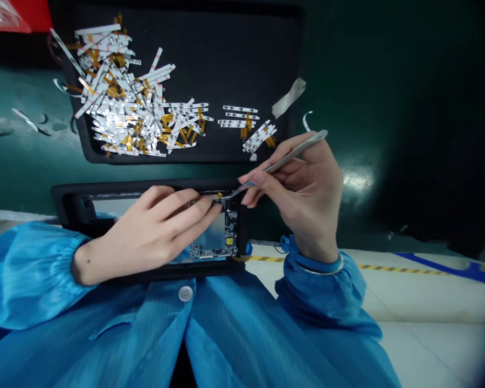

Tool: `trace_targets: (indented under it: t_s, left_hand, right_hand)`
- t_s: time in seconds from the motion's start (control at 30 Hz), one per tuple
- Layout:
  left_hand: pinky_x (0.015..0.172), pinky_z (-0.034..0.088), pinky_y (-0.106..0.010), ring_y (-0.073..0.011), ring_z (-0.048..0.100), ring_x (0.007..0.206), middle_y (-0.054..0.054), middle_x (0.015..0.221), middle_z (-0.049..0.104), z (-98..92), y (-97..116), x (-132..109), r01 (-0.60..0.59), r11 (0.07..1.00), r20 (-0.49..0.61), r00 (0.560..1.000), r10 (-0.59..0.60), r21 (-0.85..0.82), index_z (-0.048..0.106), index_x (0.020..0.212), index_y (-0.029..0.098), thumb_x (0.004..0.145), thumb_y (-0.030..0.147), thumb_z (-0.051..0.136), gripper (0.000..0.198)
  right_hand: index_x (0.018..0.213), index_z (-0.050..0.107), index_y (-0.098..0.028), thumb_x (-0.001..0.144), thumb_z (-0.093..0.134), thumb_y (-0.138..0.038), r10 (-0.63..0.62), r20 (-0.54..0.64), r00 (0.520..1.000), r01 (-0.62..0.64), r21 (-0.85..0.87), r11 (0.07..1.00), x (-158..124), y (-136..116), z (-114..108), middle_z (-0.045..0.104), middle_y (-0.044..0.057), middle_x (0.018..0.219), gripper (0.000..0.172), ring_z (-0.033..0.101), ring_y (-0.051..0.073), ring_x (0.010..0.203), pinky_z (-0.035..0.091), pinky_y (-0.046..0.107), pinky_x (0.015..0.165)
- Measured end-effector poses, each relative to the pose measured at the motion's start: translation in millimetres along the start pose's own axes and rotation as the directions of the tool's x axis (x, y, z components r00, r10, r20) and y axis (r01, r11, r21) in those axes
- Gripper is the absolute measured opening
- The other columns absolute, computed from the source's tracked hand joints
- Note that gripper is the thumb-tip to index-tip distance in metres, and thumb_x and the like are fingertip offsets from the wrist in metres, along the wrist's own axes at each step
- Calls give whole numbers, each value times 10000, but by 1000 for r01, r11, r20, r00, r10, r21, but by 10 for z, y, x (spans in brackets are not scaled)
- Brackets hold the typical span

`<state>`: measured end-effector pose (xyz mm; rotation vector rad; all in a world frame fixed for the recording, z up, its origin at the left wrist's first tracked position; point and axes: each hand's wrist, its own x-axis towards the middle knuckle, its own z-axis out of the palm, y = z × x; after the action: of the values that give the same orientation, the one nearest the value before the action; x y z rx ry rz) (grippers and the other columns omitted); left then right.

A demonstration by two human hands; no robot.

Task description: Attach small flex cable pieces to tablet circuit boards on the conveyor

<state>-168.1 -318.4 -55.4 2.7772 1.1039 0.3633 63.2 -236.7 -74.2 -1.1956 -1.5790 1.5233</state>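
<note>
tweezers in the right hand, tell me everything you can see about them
The tweezers are long, slender and pale, with a brushed-metal look. They run diagonally, the broad rear end sticking up past the right hand, which grips them like a pen between thumb and fingers. They narrow to a fine point aimed down and left, at the top edge of the circuit board, right by the fingertips of the left hand. Whether the tips hold anything is too small to tell.

The left hand (157,231) hides much of the board (214,237). The tiny parts (231,226) on it are too small to tell. The edge cuts off a red thing (36,13).
</note>
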Motion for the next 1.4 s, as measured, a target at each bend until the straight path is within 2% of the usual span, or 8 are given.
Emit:
trace_targets:
  t_s: [0.23, 0.43, 0.73, 0.93, 1.07, 1.23, 1.33, 1.4]
  left_hand:
    - [854, 485, -380, -226, 591, 1231, -69, 1330, 654, 4, 145, -32, 66, 990, 47, 996, -72, 128, 594, 1345, 90, 997, 85, 520, 356]
    - [892, 478, -425, -236, 530, 1308, -89, 1430, 576, 13, 155, -77, 85, 992, 77, 993, -92, 90, 456, 1444, 28, 977, 77, 571, 483]
    - [875, 485, -402, -222, 572, 1272, -74, 1384, 616, 21, 167, -60, 124, 988, 58, 990, -129, 94, 526, 1401, 55, 1010, 101, 510, 395]
    - [795, 511, -376, -213, 573, 1206, -37, 1340, 649, 22, 58, -42, -55, 970, 60, 997, 42, 236, 597, 1351, 96, 961, 66, 579, 392]
    - [815, 534, -374, -243, 586, 1172, -82, 1355, 630, -22, 29, -5, -153, 951, 107, 986, 129, 267, 660, 1274, 95, 970, 95, 566, 318]
    - [851, 526, -358, -250, 590, 1199, -95, 1386, 607, -52, 36, -7, -185, 940, 142, 979, 149, 287, 626, 1317, 92, 956, 45, 553, 371]
    - [823, 513, -364, -246, 604, 1178, -105, 1380, 613, -45, 5, -23, -183, 950, 124, 980, 156, 253, 585, 1350, 57, 962, 25, 526, 394]
    - [804, 500, -372, -247, 603, 1181, -105, 1377, 617, -34, -24, -27, -159, 965, 98, 985, 141, 210, 556, 1367, 41, 974, 18, 493, 398]
  right_hand:
    - [928, 479, -275, 884, 760, -334, -10, -10, 1000, 11, 47, 999, 0, -35, 35, 709, -32, 801, 291, 692, 174, 593, 581, 304, 492]
    - [896, 476, -271, 860, 788, -353, 2, -18, 1000, -1, 18, 1000, 20, -94, 48, 678, -48, 756, 325, 688, 176, 590, 582, 305, 488]
    - [915, 521, -265, 870, 779, -372, -22, -8, 1000, 21, -64, 998, -12, -143, 31, 633, -39, 807, 282, 706, 186, 706, 600, 312, 558]
    - [918, 527, -265, 892, 758, -347, -21, 16, 1000, 22, -64, 998, 11, -90, 18, 635, -41, 802, 247, 686, 162, 658, 581, 294, 540]
    - [910, 533, -262, 899, 745, -295, -48, -1, 999, 47, -73, 996, -14, -114, 59, 625, -43, 796, 215, 689, 166, 680, 573, 289, 548]
    - [891, 603, -278, 905, 696, -154, -109, -233, 966, 106, -25, 994, -249, -200, 42, 582, -7, 892, 156, 708, 181, 806, 578, 292, 551]
    - [849, 643, -266, 898, 679, -149, -138, -483, 864, 149, -15, 989, -463, -173, -39, 562, -7, 792, 131, 671, 157, 642, 496, 286, 444]
    - [770, 629, -238, 914, 653, -198, -136, -572, 809, 152, -20, 988, -614, -115, -84, 515, -19, 644, 151, 592, 144, 494, 430, 292, 392]
